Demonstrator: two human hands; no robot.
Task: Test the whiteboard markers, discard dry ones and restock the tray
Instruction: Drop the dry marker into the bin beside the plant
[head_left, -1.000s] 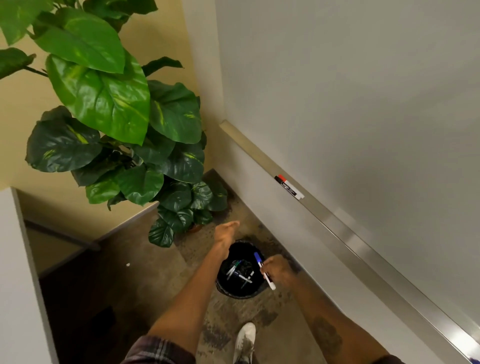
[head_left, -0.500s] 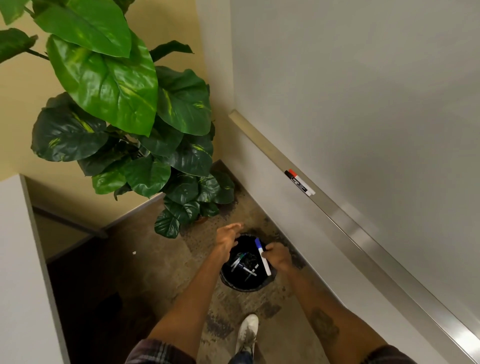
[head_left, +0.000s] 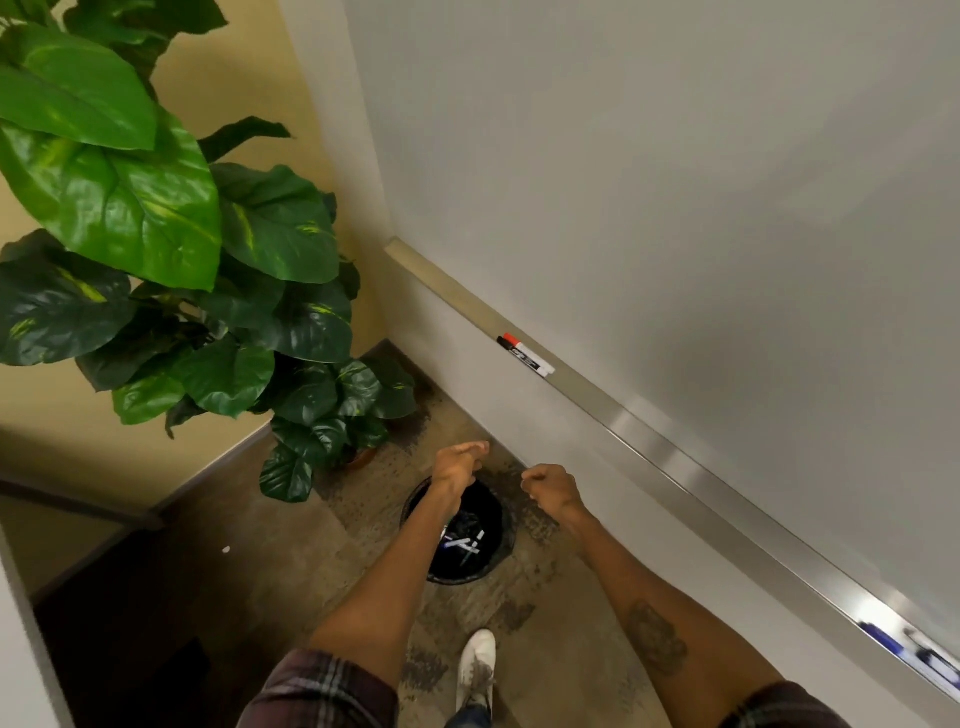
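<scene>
White shoe (head_left: 478, 660) comes nearest, planted on the stained concrete just short of the bin (head_left: 508, 519), a black round one standing close to the wall. Several discarded markers (head_left: 467, 543) lie crossed at the bottom of the bin. Over its far rim hangs the left hand (head_left: 460, 460), fingers relaxed and reaching forward, holding nothing. Beyond the bin and to its right, the right hand (head_left: 553, 488) has its fingers curled in on themselves, and no marker shows in it.

With both hands empty at the bin, the discard step looks done. The next move is probably a reach for another marker to test.

Above the bin and to its right runs the metal tray (head_left: 649, 447), where a red-capped and a black-capped marker (head_left: 525, 356) lie side by side. A hand rising from the bin has to clear the tray's jutting lip. Left of the bin and beyond it, the plant (head_left: 208, 291) crowds the corner, while the floor nearer on that side lies open. The whiteboard (head_left: 675, 182) stands farthest.
</scene>
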